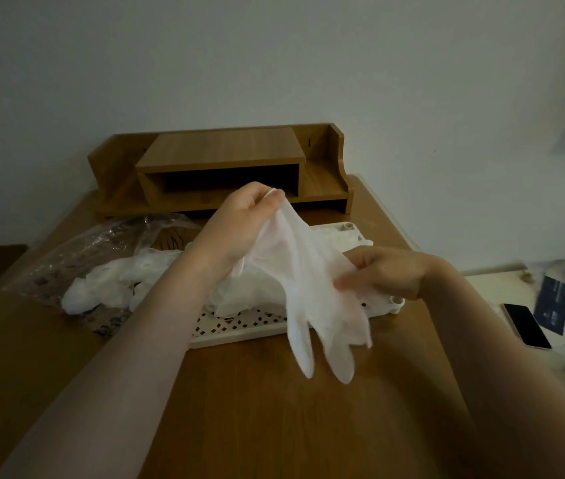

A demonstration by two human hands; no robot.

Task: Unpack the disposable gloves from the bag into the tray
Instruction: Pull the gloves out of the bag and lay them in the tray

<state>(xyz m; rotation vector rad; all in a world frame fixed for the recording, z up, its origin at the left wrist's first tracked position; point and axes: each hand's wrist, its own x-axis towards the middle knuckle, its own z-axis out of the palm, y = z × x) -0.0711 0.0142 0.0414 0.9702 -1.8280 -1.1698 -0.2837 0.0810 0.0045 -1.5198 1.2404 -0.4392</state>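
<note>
One glove hangs in the air between both hands, above the near part of the tray. Its long axis runs steeply, cuff at the top and fingers pointing down toward the person and slightly to the right. The left hand pinches the cuff between thumb and fingertips, at the highest point of the glove. The right hand, lower and to the right of the left hand, pinches the glove's side edge at about mid-length, its other fingers curled. Two glove fingers dangle clear below the right hand, past the tray's near rim and over the wooden table.

More gloves lie in a loose white heap under and to the left of the left forearm, partly on the tray and partly spilling from the clear plastic bag at the far left. How many gloves the heap holds cannot be told; the forearm and the held glove cover much of it. The tray's perforated floor shows only in a strip below the left wrist; its far right corner shows beyond the right hand.

Beyond the left hand stands a wooden desk organiser against the wall. To the right of the right forearm, on a pale surface, lie a dark phone and a blue card, blurred.
</note>
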